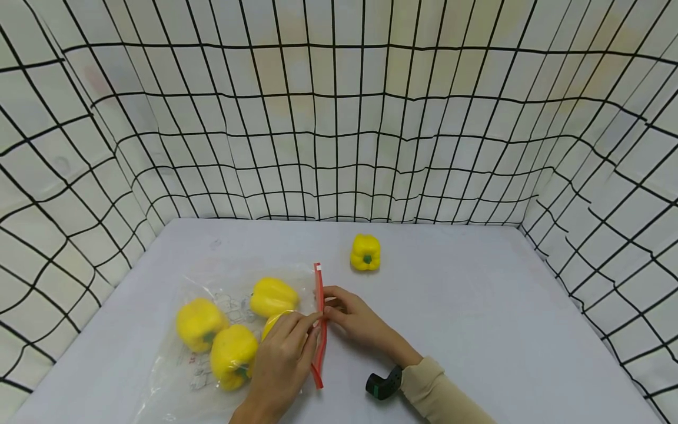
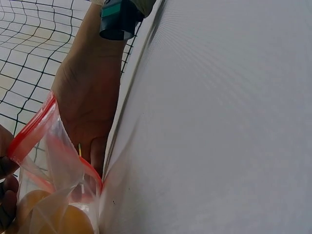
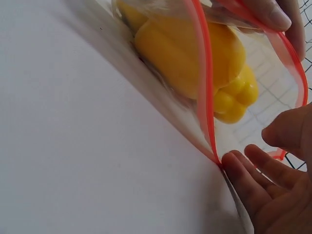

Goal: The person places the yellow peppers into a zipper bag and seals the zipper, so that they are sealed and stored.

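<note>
A clear zip bag (image 1: 169,377) with a red zip strip (image 1: 319,288) lies on the left with several yellow bell peppers (image 1: 233,356) inside. My left hand (image 1: 283,359) pinches the strip on the bag's upper side, and the mouth gapes in both wrist views. Just right of it, my right hand (image 1: 357,321) has its fingertips at the lower lip of the mouth. In the right wrist view the right thumb (image 3: 287,129) stands apart from those fingers. Beyond the hands, a single yellow bell pepper (image 1: 365,253) rests outside the bag. The left hand partly hides one bagged pepper.
The white table (image 1: 477,306) is bounded at the back and sides by white walls covered with black netting (image 1: 349,135). A dark wrist camera (image 1: 384,383) sits on the right wrist, close above the tabletop.
</note>
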Motion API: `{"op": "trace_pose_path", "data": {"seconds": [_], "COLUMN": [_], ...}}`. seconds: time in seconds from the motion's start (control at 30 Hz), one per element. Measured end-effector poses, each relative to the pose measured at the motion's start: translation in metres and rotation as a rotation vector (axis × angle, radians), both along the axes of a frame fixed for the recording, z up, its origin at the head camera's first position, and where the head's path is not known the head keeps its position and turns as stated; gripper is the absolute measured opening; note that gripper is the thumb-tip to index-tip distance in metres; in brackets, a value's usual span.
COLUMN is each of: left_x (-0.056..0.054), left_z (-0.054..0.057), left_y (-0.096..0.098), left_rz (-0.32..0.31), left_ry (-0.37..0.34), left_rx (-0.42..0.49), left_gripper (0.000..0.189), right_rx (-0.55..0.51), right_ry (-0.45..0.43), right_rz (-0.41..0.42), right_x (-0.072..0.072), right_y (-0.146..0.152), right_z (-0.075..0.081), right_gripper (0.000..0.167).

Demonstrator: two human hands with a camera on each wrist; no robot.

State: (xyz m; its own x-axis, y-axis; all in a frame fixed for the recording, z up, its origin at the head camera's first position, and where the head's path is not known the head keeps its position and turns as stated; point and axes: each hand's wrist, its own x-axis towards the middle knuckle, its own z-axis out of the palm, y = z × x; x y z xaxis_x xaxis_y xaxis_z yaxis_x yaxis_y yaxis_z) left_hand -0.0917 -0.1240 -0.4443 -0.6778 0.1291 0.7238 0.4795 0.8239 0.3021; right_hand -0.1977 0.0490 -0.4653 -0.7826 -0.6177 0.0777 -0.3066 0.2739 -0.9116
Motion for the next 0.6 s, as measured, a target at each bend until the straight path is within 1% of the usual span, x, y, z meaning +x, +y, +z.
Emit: {"op": "trace_pose_path", "data": {"seconds": [0.1,0.17,0.33,0.47,0.6], "left_x": [0.000,0.000,0.001,0.001,0.000], "left_z": [0.000,0.000,0.000,0.001,0.001], "left_y": [-0.001,-0.001,0.000,0.000,0.000], "left_rz": [0.005,0.009,0.017,0.012,0.002], "left_ry": [-0.010,-0.024,-0.045,-0.027,-0.001], "left_rx": [-0.001,-0.005,-0.014,-0.014,-0.008], "left_gripper": [0.031,0.031,0.032,0.032,0.033], "right_rx": [-0.041,-0.065,-0.069,-0.049,-0.039], "right_ry": [0.026,0.047,0.117,0.166,0.222], "right_rz": [-0.042,-0.086,-0.190,-0.231,-0.240], "right_x": [-0.002,-0.003,-0.006,-0.008,-0.010], "right_y": [0.002,0.004,0.008,0.011,0.014], "right_z": [0.002,0.003,0.005,0.007,0.007], "right_gripper": [0.039,0.039,0.041,0.043,0.045]}}
